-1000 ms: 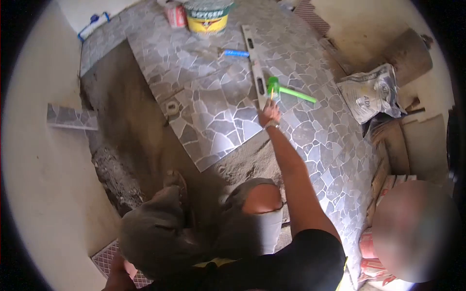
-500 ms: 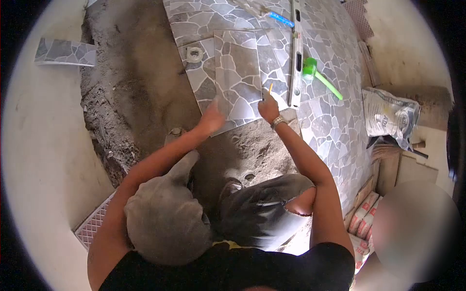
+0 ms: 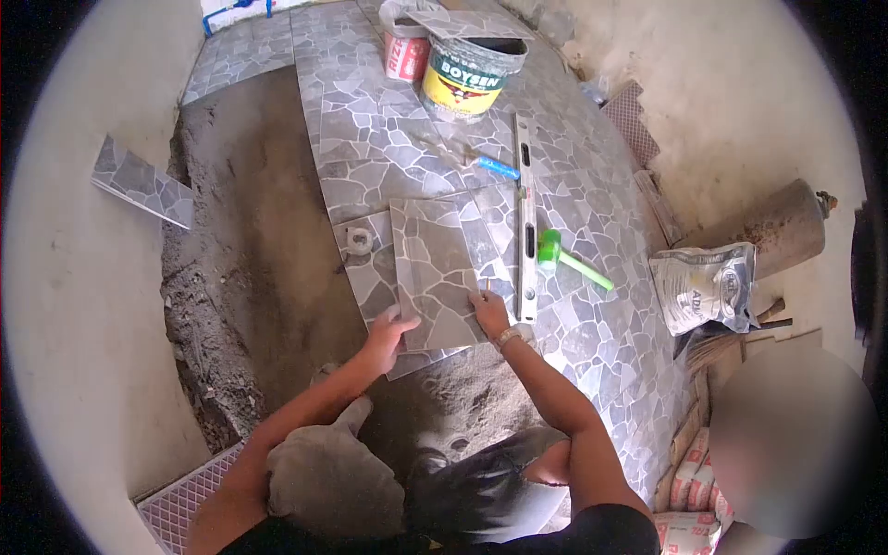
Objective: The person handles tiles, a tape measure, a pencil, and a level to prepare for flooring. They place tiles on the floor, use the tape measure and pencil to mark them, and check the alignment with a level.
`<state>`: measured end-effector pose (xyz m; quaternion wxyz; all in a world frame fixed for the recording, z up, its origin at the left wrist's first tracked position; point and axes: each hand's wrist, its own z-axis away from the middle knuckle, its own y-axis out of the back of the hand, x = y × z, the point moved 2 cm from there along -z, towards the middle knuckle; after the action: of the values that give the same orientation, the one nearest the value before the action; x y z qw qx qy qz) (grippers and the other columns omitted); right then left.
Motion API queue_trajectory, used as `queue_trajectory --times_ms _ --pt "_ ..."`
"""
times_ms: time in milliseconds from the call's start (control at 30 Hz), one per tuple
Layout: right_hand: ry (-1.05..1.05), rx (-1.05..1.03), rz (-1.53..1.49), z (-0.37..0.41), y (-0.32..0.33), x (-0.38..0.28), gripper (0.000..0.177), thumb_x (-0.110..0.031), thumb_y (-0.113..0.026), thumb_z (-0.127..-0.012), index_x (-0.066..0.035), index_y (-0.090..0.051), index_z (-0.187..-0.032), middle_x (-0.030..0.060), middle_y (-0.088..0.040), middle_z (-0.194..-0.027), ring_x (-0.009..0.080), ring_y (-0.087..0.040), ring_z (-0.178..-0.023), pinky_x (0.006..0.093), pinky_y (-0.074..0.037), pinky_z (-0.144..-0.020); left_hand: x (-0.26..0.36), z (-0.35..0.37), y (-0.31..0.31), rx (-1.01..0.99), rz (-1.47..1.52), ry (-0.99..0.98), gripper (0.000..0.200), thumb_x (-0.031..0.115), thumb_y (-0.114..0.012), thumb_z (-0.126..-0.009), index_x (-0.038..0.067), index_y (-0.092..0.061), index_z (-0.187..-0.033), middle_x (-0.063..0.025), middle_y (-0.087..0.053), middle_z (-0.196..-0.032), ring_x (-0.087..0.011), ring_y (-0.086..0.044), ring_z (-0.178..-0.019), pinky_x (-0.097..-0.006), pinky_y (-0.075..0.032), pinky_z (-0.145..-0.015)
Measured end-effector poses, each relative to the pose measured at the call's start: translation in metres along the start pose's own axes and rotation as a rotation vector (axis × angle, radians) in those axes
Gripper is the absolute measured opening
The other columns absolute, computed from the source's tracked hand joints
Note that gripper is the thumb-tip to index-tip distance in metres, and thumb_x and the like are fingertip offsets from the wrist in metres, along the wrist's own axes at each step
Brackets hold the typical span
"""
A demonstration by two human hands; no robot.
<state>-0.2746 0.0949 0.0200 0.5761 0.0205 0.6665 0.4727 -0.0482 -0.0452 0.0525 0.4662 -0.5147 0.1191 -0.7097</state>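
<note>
A loose stone-pattern tile [image 3: 433,268] lies over the laid tiles in front of me, a little askew to them. My left hand [image 3: 381,344] grips its lower left edge, thumb on top. On the right edge my right hand [image 3: 491,316] is closed around the border, with a thin pencil [image 3: 488,284] sticking up from it. A pale ring-shaped roll [image 3: 360,241], perhaps tape, rests left of the tile. To the right are a spirit level [image 3: 527,222] and a green mallet [image 3: 551,248]. A blue-handled trowel [image 3: 498,166] lies beyond the tile.
A Boysen bucket [image 3: 465,79] and a red-and-white pail [image 3: 405,55] stand farther back. Left runs a bare mortar trench [image 3: 268,203]; a cut tile [image 3: 143,182] leans by the wall. An adhesive bag [image 3: 705,289] is at right, and a blurred person [image 3: 791,444] at lower right.
My view has tipped up, bringing the buckets into sight. The left hand, blurred near the tile before, now grips its edge. My right hand has closed on the opposite edge, pencil still there.
</note>
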Motion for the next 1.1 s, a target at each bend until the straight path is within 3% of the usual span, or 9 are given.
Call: queue_trajectory --times_ms 167,300,367,433,633,733,800,967,1100 --pt "0.067 0.075 -0.059 0.022 -0.003 -0.015 0.037 -0.030 -0.058 -0.089 0.006 -0.064 -0.083 0.0156 -0.061 -0.069 0.0190 -0.058 -0.069 0.0370 -0.045 -0.065 0.014 0.033 -0.025 -0.176 0.067 -0.073 0.078 0.004 -0.065 -0.084 0.016 -0.022 -0.148 -0.0095 -0.046 -0.134 -0.0254 -0.052 -0.119 -0.0414 -0.054 -0.084" --pt "-0.117 0.074 -0.660 0.026 -0.014 -0.025 0.033 -0.028 -0.054 -0.095 0.002 -0.064 -0.085 0.0035 -0.055 -0.068 0.0124 -0.049 -0.066 0.0319 -0.042 -0.062 0.023 0.036 -0.039 -0.436 -0.021 -0.308 0.079 0.006 -0.063 -0.087 0.019 -0.018 -0.150 -0.0120 -0.041 -0.142 -0.0316 -0.052 -0.121 -0.0510 -0.046 -0.097" --pt "-0.030 0.162 -0.570 0.023 0.006 -0.072 0.036 -0.030 -0.055 -0.095 0.005 -0.064 -0.089 0.0069 -0.058 -0.070 0.0139 -0.050 -0.066 0.0346 -0.043 -0.061 0.035 0.034 -0.050 -0.516 -0.072 -0.382 0.077 0.008 -0.063 -0.088 0.017 -0.019 -0.150 -0.0135 -0.041 -0.143 -0.0324 -0.051 -0.122 -0.0505 -0.045 -0.100" --pt "0.065 0.280 -0.490 0.013 0.017 -0.102 0.038 -0.031 -0.055 -0.095 0.006 -0.064 -0.089 0.0071 -0.059 -0.069 0.0146 -0.051 -0.066 0.0346 -0.043 -0.061 0.050 0.020 -0.044 -0.312 -0.674 -0.504 0.069 0.013 -0.062 -0.091 0.013 -0.023 -0.147 -0.0161 -0.044 -0.140 -0.0329 -0.050 -0.124 -0.0515 -0.044 -0.100" --pt "0.288 0.328 -0.696 -0.015 0.024 -0.135 0.042 -0.039 -0.054 -0.097 0.002 -0.061 -0.106 0.0154 -0.062 -0.083 0.0153 -0.056 -0.069 0.0331 -0.047 -0.065 0.108 0.007 -0.075 -0.073 -0.090 -0.498 0.047 0.020 -0.056 -0.096 0.002 -0.040 -0.136 -0.0169 -0.055 -0.129 -0.0308 -0.054 -0.120 -0.0519 -0.047 -0.098" --pt "0.179 0.157 -0.438 -0.047 0.039 -0.086 0.039 -0.032 -0.054 -0.097 0.004 -0.062 -0.109 0.0127 -0.066 -0.093 0.0195 -0.062 -0.083 0.0292 -0.048 -0.076 0.139 -0.003 -0.063 -0.169 0.017 -0.497 0.044 0.016 -0.053 -0.097 0.001 -0.040 -0.136 -0.0157 -0.054 -0.129 -0.0291 -0.055 -0.119 -0.0487 -0.048 -0.098" --pt "0.281 0.239 0.288 -0.055 0.040 -0.038 0.047 -0.028 -0.064 -0.087 0.000 -0.054 -0.123 0.0277 -0.058 -0.114 0.0414 -0.057 -0.104 0.0472 -0.047 -0.089 0.163 -0.015 -0.067 -0.219 0.167 -0.444 0.043 0.010 -0.052 -0.096 0.004 -0.039 -0.136 -0.0137 -0.053 -0.129 -0.0286 -0.056 -0.117 -0.0480 -0.051 -0.095" --pt "0.242 0.069 0.527 -0.038 0.006 0.038 0.074 -0.025 -0.062 -0.084 0.001 -0.027 -0.145 0.0251 -0.045 -0.131 0.0440 -0.046 -0.117 0.0502 -0.040 -0.098 0.241 -0.094 -0.100 -0.435 -0.057 -0.592 0.041 0.021 -0.048 -0.100 0.000 -0.042 -0.135 -0.0135 -0.053 -0.131 -0.0293 -0.052 -0.122 -0.0502 -0.038 -0.106" --pt "0.212 0.102 0.615 -0.027 -0.002 0.052 0.068 -0.033 -0.053 -0.090 0.000 -0.029 -0.145 0.0236 -0.033 -0.146 0.0431 -0.035 -0.130 0.0507 -0.031 -0.108 0.311 -0.180 -0.145 -0.405 0.100 -0.538 0.042 0.023 -0.055 -0.096 0.002 -0.045 -0.131 -0.0136 -0.055 -0.128 -0.0275 -0.051 -0.121 -0.0501 -0.037 -0.106"
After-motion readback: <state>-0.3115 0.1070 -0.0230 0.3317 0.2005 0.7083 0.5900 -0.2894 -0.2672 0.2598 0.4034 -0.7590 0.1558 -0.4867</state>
